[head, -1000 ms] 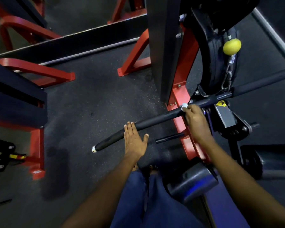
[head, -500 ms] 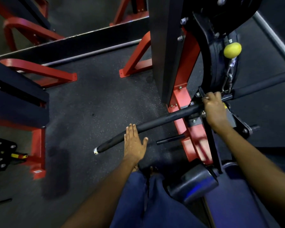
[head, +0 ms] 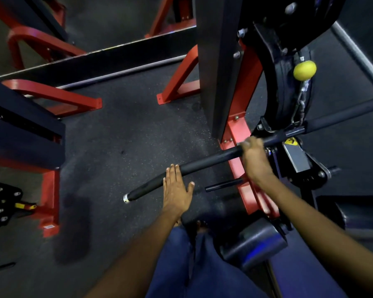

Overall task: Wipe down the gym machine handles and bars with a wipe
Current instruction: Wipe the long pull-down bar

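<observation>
Looking down past blue trousers (head: 177, 265) and a dark roller pad (head: 254, 241) at the near edge, two bare forearms reach forward over the speckled floor (head: 116, 147). Left hand (head: 177, 190) is flat, fingers straight and together, thumb out to the side, fingertips lying against the black bar (head: 209, 159) near its capped left end. Right hand (head: 254, 155) sits further along the same bar, fingers curled over the top of it, right by the red upright (head: 246, 100). A pale scrap shows at the knuckles there, at the fingertips; it could be the wipe, but it is too small and blurred to call. That bar runs on a slant, from the silver cap low on the left up to the right through a black bracket. A short black peg (head: 224, 184) sticks out just below the right wrist. Beyond the hands, a yellow knob (head: 304, 70) hangs on a chain against the black housing. Far left, more red frame legs (head: 52, 97) stand on the floor, well apart from the hands.
</observation>
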`<action>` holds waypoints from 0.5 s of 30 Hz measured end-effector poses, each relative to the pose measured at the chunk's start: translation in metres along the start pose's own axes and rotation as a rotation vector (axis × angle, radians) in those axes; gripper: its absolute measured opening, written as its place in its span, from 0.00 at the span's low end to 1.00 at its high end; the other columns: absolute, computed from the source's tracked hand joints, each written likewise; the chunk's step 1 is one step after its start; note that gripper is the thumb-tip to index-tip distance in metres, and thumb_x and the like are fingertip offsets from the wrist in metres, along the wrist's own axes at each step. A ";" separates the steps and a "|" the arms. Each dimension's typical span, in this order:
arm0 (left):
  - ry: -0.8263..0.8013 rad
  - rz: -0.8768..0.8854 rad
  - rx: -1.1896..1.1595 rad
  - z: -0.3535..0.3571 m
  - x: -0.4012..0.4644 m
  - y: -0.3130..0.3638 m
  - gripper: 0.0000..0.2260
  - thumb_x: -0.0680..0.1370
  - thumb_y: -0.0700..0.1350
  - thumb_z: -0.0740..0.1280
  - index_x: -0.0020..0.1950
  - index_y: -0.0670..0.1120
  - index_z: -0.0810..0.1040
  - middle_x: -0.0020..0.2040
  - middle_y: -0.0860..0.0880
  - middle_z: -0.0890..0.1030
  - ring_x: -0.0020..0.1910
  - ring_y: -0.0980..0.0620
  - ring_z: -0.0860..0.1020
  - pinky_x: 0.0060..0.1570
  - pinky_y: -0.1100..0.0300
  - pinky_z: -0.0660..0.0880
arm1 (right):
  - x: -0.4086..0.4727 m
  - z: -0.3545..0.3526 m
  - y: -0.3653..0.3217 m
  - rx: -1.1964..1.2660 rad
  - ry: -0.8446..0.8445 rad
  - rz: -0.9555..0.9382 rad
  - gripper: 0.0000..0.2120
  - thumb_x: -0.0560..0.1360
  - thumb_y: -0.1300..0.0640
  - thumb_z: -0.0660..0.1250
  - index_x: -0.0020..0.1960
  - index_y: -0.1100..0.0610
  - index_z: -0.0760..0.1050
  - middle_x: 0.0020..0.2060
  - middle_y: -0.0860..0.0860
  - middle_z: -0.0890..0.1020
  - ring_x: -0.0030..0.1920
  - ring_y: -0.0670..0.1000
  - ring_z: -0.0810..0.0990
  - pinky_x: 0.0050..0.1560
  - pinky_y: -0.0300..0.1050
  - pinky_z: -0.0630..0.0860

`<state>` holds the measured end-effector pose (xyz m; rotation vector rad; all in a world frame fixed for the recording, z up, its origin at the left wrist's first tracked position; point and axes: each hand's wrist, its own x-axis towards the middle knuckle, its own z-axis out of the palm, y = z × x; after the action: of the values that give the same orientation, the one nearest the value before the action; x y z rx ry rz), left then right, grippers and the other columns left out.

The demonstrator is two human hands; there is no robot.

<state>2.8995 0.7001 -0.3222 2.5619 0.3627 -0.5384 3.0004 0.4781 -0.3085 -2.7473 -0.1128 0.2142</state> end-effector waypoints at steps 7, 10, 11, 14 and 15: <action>-0.027 0.003 0.000 -0.004 0.000 -0.001 0.32 0.83 0.53 0.56 0.79 0.41 0.43 0.80 0.45 0.44 0.78 0.48 0.41 0.76 0.52 0.41 | 0.023 -0.033 0.068 -0.016 0.187 -0.054 0.15 0.70 0.69 0.62 0.55 0.66 0.77 0.52 0.62 0.77 0.53 0.62 0.72 0.57 0.45 0.68; -0.023 0.002 -0.014 -0.003 -0.001 -0.001 0.33 0.83 0.53 0.57 0.79 0.41 0.43 0.80 0.45 0.44 0.78 0.48 0.40 0.77 0.52 0.42 | -0.001 -0.025 0.039 0.282 0.229 0.172 0.13 0.78 0.60 0.57 0.57 0.62 0.74 0.53 0.55 0.74 0.55 0.54 0.71 0.55 0.36 0.67; -0.020 0.000 -0.018 -0.003 0.000 0.000 0.33 0.83 0.53 0.57 0.79 0.41 0.43 0.80 0.45 0.44 0.78 0.48 0.40 0.77 0.52 0.42 | -0.009 -0.014 0.017 0.264 0.199 0.126 0.12 0.79 0.57 0.57 0.57 0.60 0.74 0.52 0.54 0.74 0.54 0.53 0.72 0.53 0.36 0.67; -0.029 -0.001 -0.016 -0.004 0.001 0.000 0.32 0.83 0.52 0.57 0.79 0.41 0.43 0.80 0.45 0.44 0.78 0.48 0.41 0.77 0.52 0.42 | -0.021 0.015 -0.011 -0.001 0.027 -0.299 0.12 0.80 0.52 0.58 0.61 0.54 0.73 0.55 0.51 0.74 0.55 0.51 0.73 0.58 0.44 0.68; -0.033 0.005 -0.017 -0.005 0.002 -0.001 0.32 0.83 0.52 0.57 0.79 0.41 0.43 0.80 0.45 0.44 0.78 0.48 0.41 0.77 0.53 0.41 | -0.017 0.011 -0.005 -0.044 -0.024 -0.364 0.12 0.80 0.53 0.58 0.61 0.54 0.73 0.56 0.52 0.74 0.56 0.53 0.73 0.59 0.48 0.68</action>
<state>2.9020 0.7035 -0.3194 2.5340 0.3476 -0.5725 2.9814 0.4849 -0.3144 -2.7066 -0.6226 0.1454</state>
